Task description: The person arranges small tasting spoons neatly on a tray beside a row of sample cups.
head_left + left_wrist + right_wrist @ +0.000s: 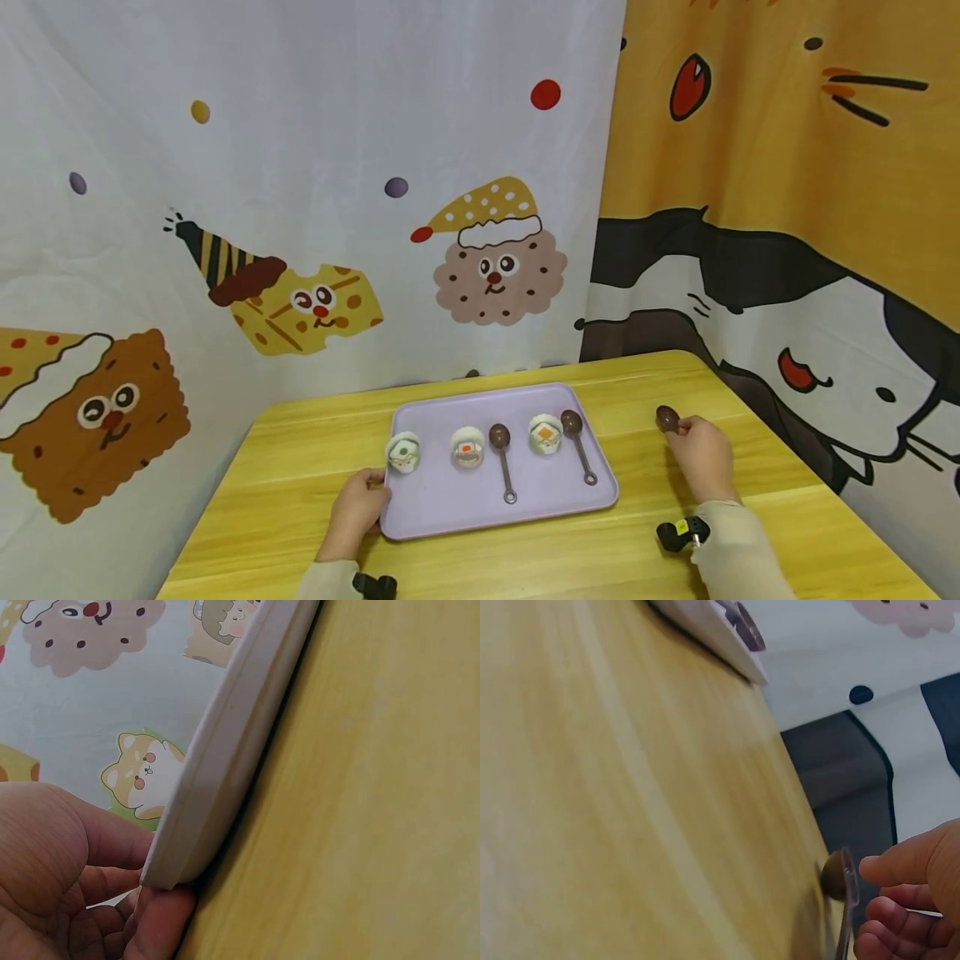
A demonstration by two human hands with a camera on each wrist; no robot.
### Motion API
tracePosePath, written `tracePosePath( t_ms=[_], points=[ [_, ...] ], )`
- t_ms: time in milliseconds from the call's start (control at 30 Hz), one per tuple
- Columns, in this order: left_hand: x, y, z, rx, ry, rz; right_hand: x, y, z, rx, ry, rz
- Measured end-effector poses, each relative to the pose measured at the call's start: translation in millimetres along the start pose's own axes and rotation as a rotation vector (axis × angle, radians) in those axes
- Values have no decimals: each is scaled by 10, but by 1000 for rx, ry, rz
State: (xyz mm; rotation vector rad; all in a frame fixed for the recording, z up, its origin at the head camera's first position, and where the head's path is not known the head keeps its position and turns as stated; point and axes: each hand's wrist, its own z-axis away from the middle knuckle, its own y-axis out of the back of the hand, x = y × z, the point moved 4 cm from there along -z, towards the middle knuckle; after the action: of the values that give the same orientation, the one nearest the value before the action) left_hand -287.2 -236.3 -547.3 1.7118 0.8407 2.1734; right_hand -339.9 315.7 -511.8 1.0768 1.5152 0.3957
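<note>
A lilac tray (480, 514) lies on the wooden table. My left hand (357, 504) grips its left edge, with fingers at the underside in the left wrist view. On the tray are three small round cartoon-decorated pieces: a green one (403, 452) at the left, a pinkish one (468, 447) in the middle and another green one (545, 434) at the right. Two brown spoons lie among them, one in the middle (500, 437) and one at the right (572, 423). Right of the tray, my right hand (703, 454) holds a third brown spoon (841, 874) near its bowl; the hand hides its handle in the head view.
The yellow wood-grain table (300, 450) extends around the tray. Cartoon-printed curtains (300, 167) hang behind the table and along its right side. A black wrist camera (682, 533) is worn on my right sleeve, and another (375, 586) on my left.
</note>
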Motion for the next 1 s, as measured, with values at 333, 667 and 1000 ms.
tracePosePath(
  t_ms=[333, 667, 1000],
  points=[
    [5, -4, 8, -9, -10, 3, 174, -57, -8, -65, -61, 28],
    [13, 1, 5, 0, -19, 7, 197, -66, 2, -87, -72, 31],
    [11, 0, -1, 1, -13, -1, 168, -57, -6, -72, -98, 21]
  ],
)
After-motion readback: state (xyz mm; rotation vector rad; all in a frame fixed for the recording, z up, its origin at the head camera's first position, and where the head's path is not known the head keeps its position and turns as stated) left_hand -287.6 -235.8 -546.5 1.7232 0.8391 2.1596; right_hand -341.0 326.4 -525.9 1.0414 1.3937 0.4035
